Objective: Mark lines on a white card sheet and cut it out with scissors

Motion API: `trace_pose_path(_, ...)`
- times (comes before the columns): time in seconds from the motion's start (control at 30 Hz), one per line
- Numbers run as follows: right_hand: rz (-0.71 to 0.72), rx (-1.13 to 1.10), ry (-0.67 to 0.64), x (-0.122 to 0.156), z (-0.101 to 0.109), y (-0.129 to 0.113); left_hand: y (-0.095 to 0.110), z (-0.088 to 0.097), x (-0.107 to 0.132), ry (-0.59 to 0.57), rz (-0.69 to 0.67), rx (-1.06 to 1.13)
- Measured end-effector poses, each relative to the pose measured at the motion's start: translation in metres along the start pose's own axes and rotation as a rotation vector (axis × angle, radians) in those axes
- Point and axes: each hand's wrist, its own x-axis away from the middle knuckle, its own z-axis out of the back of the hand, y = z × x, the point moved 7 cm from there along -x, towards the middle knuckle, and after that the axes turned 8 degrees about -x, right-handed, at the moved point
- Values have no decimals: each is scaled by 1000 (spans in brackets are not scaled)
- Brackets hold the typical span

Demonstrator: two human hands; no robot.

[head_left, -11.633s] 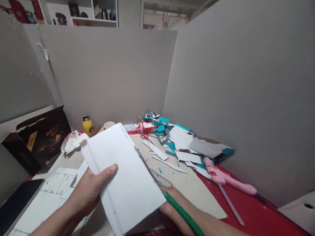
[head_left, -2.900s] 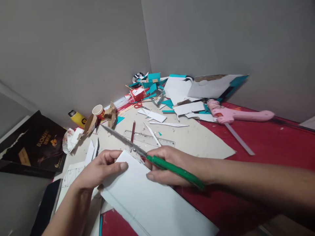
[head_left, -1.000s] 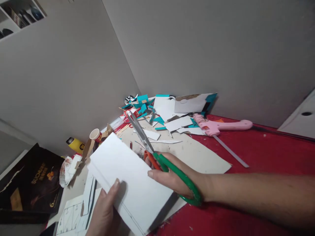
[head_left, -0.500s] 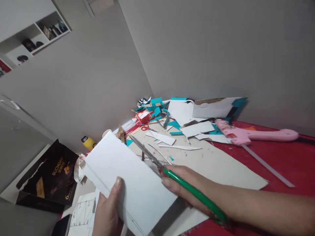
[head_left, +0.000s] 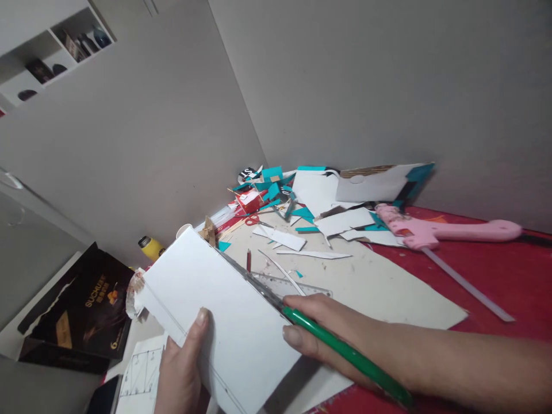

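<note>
My left hand [head_left: 183,368] grips a white card sheet [head_left: 219,316] at its lower edge, thumb on top, and holds it tilted above the table. My right hand [head_left: 321,330] is closed on green-handled scissors [head_left: 345,353]. Their blades [head_left: 250,279] lie along the sheet's right edge and look nearly shut. A thin pencil line runs along the sheet's left side.
A clear ruler [head_left: 293,284] and a red pencil [head_left: 249,260] lie on grey board [head_left: 388,287] over the red table [head_left: 495,270]. A pink glue gun [head_left: 435,230], teal and white scraps [head_left: 310,195], a yellow bottle [head_left: 150,247] and a dark box [head_left: 81,310] ring the work area.
The scissor blades have come down against the sheet's right edge and closed. My left hand shifted a little along the sheet's lower edge; the view swung slightly.
</note>
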Motion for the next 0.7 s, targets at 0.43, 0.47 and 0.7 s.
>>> trace_pose_path(0.43,-37,-51,13,4,1,-3,-10,5,-4,6,12,-64)
trace_pose_path(0.47,-24,-63,20,4,1,-2,-10,4,-3,6,10,-61)
trace_pose_path(0.7,8,-95,28,6,3,-4,-10,7,-3,25,15,-84)
